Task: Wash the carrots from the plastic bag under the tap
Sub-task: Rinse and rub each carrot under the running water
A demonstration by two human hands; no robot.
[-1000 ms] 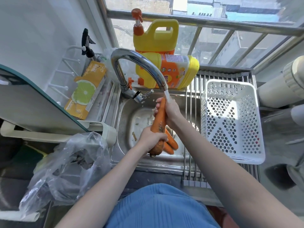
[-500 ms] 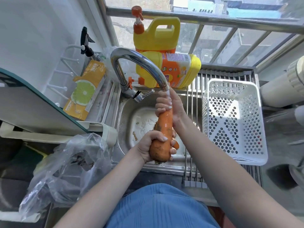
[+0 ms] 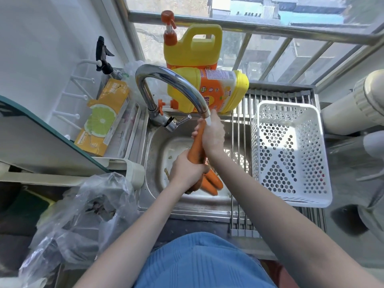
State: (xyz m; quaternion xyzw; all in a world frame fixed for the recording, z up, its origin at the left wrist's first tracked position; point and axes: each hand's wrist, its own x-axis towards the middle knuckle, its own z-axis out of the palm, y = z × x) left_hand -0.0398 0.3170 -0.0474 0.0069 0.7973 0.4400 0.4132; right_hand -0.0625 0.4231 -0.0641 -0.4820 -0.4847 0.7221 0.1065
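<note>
A long, tapered carrot (image 3: 197, 146) is held slantwise at the centre of the frame, its narrow tip just under the spout of a curved, polished steel tap (image 3: 166, 84). The left hand (image 3: 187, 170) is wrapped around the thick lower end, while the right hand (image 3: 213, 134) curls around the upper part, directly beneath the spout, where a short white stream of water (image 3: 208, 121) meets the fingers. Below the left hand, two more carrots (image 3: 213, 180) (smooth, wet and bright orange) lie side by side on the floor of the stainless steel sink (image 3: 153, 146), whose dull basin carries a few scraps of debris.

At lower left, a crumpled, clear plastic bag (image 3: 83, 210) slumps on the counter, with dark specks showing through the film. To the right of the sink, a white plastic basket (image 3: 291, 150) pierced with round holes sits on a roll-up rack of thin steel rods (image 3: 241, 129) that spans the right edge of the basin.

Behind the tap, one yellow detergent jug (image 3: 193, 46) with an orange pump stands upright, and a second jug (image 3: 209, 88) lies on its side beneath it, its orange label facing up. At left centre, a long yellow carton (image 3: 104, 119) printed with a lime slice rests in a tray beside a white wall rack of pegs (image 3: 76, 96). The person's blue ribbed garment (image 3: 199, 262) fills the bottom edge.
</note>
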